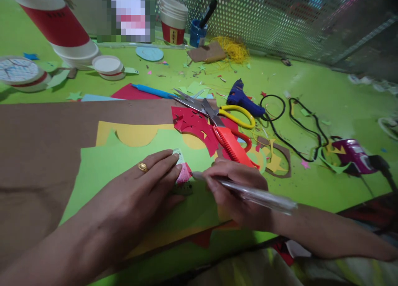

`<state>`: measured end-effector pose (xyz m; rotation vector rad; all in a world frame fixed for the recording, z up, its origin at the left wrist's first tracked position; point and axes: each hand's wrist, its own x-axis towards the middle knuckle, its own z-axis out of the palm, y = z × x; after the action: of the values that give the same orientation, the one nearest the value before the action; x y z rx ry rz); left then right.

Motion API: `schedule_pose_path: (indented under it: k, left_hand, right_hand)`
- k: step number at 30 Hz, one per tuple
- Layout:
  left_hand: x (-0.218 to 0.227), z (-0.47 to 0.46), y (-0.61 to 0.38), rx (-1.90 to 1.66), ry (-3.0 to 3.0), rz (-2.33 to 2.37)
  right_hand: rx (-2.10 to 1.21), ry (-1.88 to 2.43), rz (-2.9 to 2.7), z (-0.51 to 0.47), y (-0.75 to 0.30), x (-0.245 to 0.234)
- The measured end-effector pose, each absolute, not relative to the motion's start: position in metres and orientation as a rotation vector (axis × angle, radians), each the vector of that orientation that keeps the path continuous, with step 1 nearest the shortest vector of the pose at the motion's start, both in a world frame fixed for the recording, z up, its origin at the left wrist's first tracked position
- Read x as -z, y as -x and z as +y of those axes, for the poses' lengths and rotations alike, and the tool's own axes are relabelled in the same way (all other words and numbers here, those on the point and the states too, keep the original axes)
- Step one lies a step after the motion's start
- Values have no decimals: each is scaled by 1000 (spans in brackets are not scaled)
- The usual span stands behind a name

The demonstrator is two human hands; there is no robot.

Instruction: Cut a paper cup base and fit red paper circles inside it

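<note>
My right hand (239,186) is closed around a clear pen (258,195), its tip at the edge of a small pale-green and pink piece (184,173) with fine lines on it. My left hand (149,178), with a gold ring, lies with its fingers extended and pressed down on that piece, partly hiding it. Beneath both hands is a light green paper sheet (93,174) with a cut edge. Yellow paper (133,132) shows under the sheet, over brown cardboard (37,132).
Beyond my hands lie scissors with yellow handles (238,114), orange-handled scissors (233,143), red paper scraps (195,126) and a blue glue gun (244,99) with a black cord. A purple can (353,155) lies at right. Paper cups (173,20) and a blue jar (198,32) stand behind.
</note>
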<state>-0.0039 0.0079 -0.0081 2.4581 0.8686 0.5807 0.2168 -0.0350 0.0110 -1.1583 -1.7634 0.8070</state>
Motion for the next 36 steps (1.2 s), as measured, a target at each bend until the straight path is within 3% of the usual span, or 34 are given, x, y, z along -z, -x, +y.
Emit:
schedule_pose_path:
  k: [5, 15, 23, 36]
  left_hand:
    - [5, 9, 6, -497, -2779, 858]
    - [-6, 14, 1, -481, -2827, 868]
    - [-23, 24, 24, -267, -2820, 921]
    - [-16, 29, 24, -244, -2780, 984]
  right_hand:
    - [-676, 1202, -1744, -33, -218, -10]
    - [-501, 1145, -2002, -29, -218, 2]
    - [-560, 1160, -1968, -26, -218, 2]
    - [-525, 1184, -2141, -22, -208, 3]
